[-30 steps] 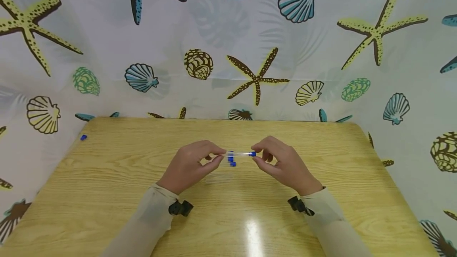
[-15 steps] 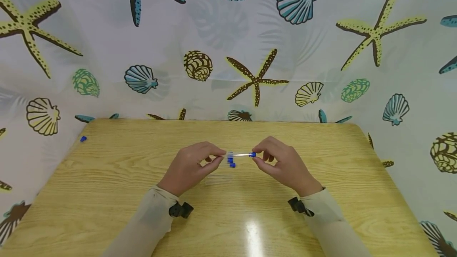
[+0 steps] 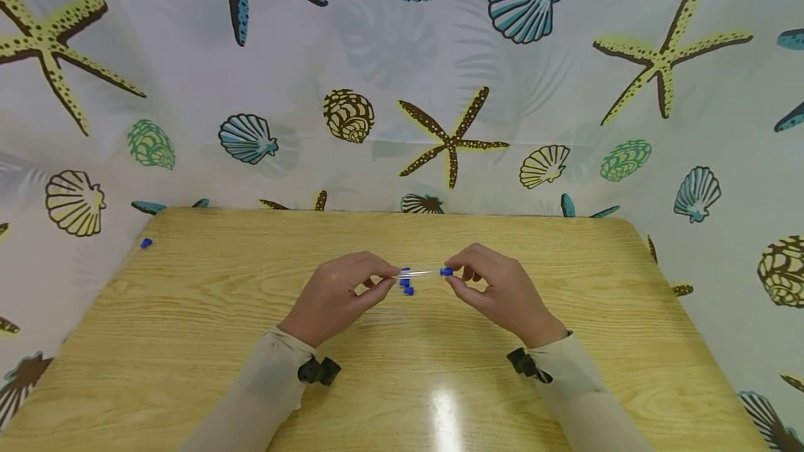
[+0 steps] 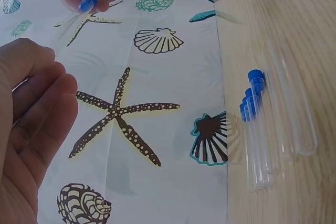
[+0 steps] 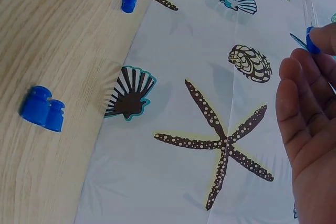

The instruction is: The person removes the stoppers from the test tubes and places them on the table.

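Note:
My left hand [image 3: 342,291] pinches the end of a clear test tube [image 3: 421,273], held level above the table. My right hand [image 3: 490,288] has a blue cap [image 3: 447,272] between thumb and fingertips, right at the tube's other end. In the right wrist view the tube [image 5: 308,6] runs up to the cap [image 5: 311,40]. Below the hands lies a row of tubes with blue caps [image 4: 255,80]. Beside them are uncapped clear tubes [image 4: 289,108], faint in the head view. Two loose blue caps [image 5: 38,106] sit on the table, hidden in the head view.
Another small blue piece [image 3: 146,243] lies by the far left edge of the wooden table [image 3: 251,236]. A cloth [image 3: 389,40] printed with shells and starfish hangs behind the table and along its sides.
The tube has tipped slightly, its right end rising, and the blue cap has shifted a little to the right at its end. Both hands stay nearly in place.

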The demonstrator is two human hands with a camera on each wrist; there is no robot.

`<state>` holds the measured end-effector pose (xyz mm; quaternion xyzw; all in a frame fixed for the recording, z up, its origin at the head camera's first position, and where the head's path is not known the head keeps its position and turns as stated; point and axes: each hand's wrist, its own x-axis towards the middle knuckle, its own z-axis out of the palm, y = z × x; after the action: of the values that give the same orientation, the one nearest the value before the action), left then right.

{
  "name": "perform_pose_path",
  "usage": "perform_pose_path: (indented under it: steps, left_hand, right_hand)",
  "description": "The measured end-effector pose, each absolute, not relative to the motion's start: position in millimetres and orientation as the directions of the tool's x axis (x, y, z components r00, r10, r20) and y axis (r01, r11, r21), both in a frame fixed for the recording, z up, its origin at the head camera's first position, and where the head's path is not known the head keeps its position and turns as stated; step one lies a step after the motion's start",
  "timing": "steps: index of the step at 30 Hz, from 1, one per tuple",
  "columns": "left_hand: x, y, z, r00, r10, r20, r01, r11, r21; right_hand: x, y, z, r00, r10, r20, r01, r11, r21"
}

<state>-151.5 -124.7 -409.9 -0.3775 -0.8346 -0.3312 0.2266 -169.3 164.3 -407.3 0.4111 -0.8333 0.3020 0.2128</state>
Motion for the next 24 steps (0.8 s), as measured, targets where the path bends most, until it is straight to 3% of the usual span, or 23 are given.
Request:
perform_pose_path:
  steps: [11,24]
  left_hand:
    - [-148.9,-123.4,-408.6,-0.683,0.457,0.570,0.719,0.560,0.412]
    - [-146.4,-121.5,-408.7,-0.669,0.448,0.593,0.723,0.579,0.377]
  right_hand:
    - [-171.0,164.7,-411.3,-0.536,-0.566,0.627,-0.838,0.445,-0.314]
    - [-169.2,163.1,-416.0,-0.529,-0.568,0.631,-0.844,0.434,-0.316]
